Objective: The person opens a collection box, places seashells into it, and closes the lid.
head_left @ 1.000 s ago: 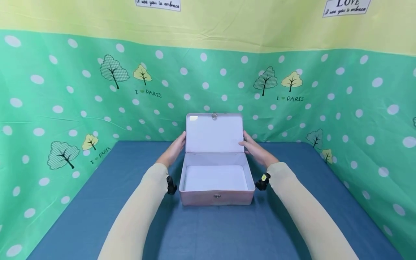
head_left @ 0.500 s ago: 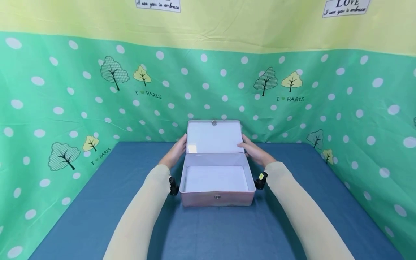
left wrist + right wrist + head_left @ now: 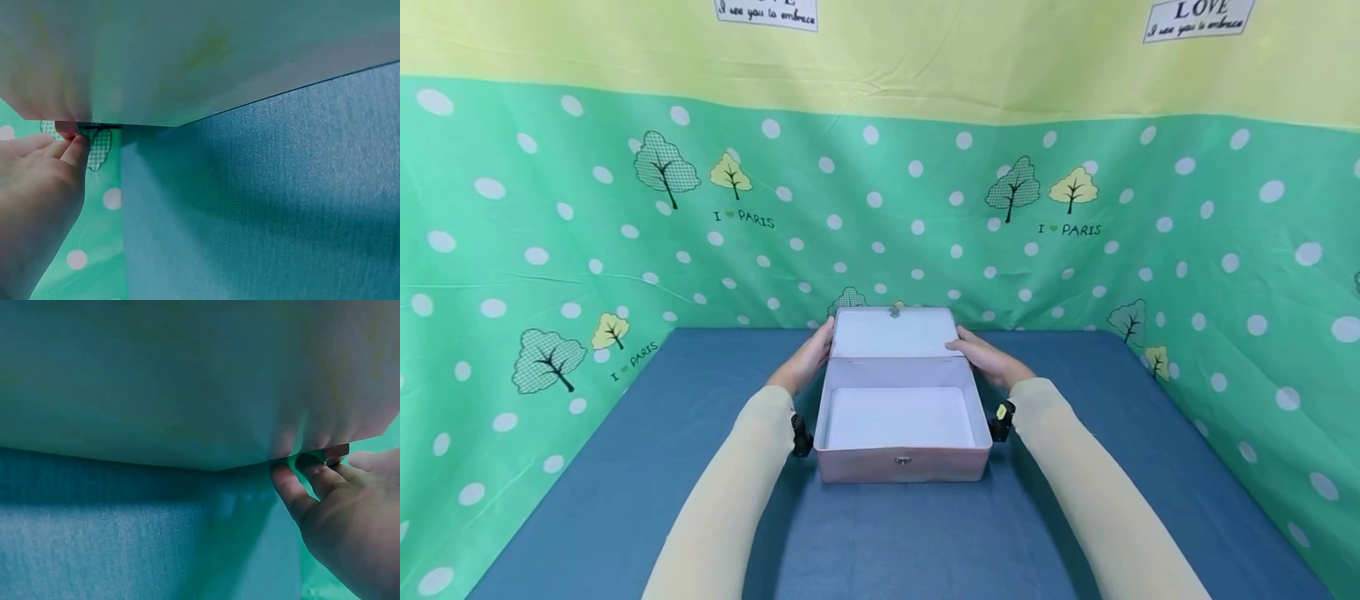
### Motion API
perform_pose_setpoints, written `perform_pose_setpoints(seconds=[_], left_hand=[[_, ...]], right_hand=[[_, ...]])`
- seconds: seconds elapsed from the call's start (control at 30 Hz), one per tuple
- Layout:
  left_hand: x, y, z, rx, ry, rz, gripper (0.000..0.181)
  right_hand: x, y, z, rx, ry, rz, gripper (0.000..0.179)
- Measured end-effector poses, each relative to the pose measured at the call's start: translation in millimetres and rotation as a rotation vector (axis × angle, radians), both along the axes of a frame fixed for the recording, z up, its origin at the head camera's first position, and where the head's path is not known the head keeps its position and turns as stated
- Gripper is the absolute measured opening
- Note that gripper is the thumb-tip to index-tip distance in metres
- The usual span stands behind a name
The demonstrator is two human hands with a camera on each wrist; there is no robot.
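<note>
A pink-sided metal box (image 3: 857,467) with a white, bare inside stands on the table, its hinged lid (image 3: 895,333) leaning back behind it. A small metal clasp (image 3: 894,312) sits on the lid's far edge, and a catch (image 3: 902,460) on the box front. My left hand (image 3: 805,358) holds the lid's left edge; its fingertips reach the rim in the left wrist view. At the right edge my right hand (image 3: 988,358) grips the lid, thumb on the inner face and fingers behind. The box's side wall (image 3: 156,381) hides part of the lid in the right wrist view.
A blue cloth (image 3: 865,542) covers the table. Green and yellow fabric (image 3: 880,167) printed with dots and trees hangs close behind the box and along both sides. Black wrist cameras (image 3: 801,435) hang beside the box walls.
The lid has tilted farther back and its top edge has come down, with both hands following it slightly lower. The box body stays in about the same place.
</note>
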State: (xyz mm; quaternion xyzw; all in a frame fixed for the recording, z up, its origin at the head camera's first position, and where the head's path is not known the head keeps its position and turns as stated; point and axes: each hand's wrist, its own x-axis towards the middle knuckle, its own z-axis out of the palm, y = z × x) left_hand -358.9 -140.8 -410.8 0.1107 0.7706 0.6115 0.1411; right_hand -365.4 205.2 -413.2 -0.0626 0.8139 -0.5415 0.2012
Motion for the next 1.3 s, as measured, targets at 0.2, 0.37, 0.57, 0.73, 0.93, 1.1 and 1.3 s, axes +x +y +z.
perform_pose_setpoints(seconds=[0.2, 0.37, 0.57, 0.73, 0.93, 1.1, 1.3], left_hand=[[1.2, 0.6, -0.4, -0.001, 0.017, -0.015, 0.075], [0.9, 0.7, -1.3, -0.004, 0.022, -0.015, 0.076], [4.1, -3.6, 1.3, -0.046, 0.009, -0.011, 0.077], [11.8, -11.4, 7.3, -0.115, -0.015, 0.005, 0.086], [24.6, -19.7, 16.3, -0.238, -0.005, -0.012, 0.089], [39.3, -25.0, 26.3, -0.349, -0.006, 0.006, 0.101], [59.3, -29.1, 32.2, -0.407, 0.084, -0.05, 0.095]], right_hand=[[0.4, -1, 0.1, 0.01, 0.003, -0.007, 0.08], [1.4, 0, 1.4, -0.008, 0.009, 0.012, 0.08], [6.6, 5, 6.9, -0.018, 0.013, 0.022, 0.08], [11.8, 12, 10.3, -0.006, 0.006, 0.021, 0.079], [19.4, 21, 11.2, 0.007, -0.001, 0.059, 0.078], [25.7, 28, 12.3, 0.008, -0.005, 0.073, 0.079], [32.7, 33, 13.9, 0.039, -0.008, 0.083, 0.078]])
